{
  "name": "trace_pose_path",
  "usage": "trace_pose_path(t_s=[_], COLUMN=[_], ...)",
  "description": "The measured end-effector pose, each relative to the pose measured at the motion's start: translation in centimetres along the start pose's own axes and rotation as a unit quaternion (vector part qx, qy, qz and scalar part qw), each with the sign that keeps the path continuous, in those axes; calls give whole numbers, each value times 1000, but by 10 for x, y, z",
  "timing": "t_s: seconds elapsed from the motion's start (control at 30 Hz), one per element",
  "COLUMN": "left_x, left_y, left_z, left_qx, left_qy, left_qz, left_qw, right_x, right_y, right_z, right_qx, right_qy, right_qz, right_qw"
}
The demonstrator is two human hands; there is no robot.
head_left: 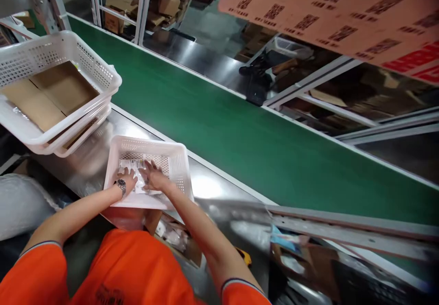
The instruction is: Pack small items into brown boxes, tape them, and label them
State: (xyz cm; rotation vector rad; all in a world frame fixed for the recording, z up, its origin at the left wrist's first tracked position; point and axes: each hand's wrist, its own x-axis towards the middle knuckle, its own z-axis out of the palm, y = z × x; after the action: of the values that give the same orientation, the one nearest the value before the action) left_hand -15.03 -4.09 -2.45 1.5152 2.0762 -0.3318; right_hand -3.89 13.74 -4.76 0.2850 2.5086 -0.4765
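Note:
Both my hands reach down into a white plastic basket [180, 172] on the metal ledge. Inside it lies a clear plastic packet with white labels [140, 184]. My left hand [127, 179], with a watch at the wrist, rests on the packet's left part, its fingers spread. On the packet's right side is my right hand [153, 177], fingers stretched out and apart. The packet's contents are too small to make out.
Stacked white baskets [103, 97] holding flat cardboard [51, 92] stand at the left. A green conveyor belt [206, 122] runs beyond the ledge [219, 181]. An open box with plastic packets [173, 234] sits below. A sheet of printed codes [329, 17] hangs at the upper right.

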Motion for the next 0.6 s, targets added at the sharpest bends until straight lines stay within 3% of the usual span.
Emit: trace_pose_path(t_s=[0.23, 0.47, 0.6], left_x=[-11, -8, -17], left_y=[0, -9, -16], left_z=[-4, -20, -29], left_qx=[-16, -25, -38], left_qy=[1, -27, -17], left_qz=[4, 64, 51], left_qw=[1000, 997, 998], right_x=[-52, -15, -9], right_y=[16, -34, -38], right_z=[10, 14, 20], right_qx=[38, 68, 65], right_qy=[8, 71, 92], right_qz=[114, 120, 96], right_qw=[993, 988, 989])
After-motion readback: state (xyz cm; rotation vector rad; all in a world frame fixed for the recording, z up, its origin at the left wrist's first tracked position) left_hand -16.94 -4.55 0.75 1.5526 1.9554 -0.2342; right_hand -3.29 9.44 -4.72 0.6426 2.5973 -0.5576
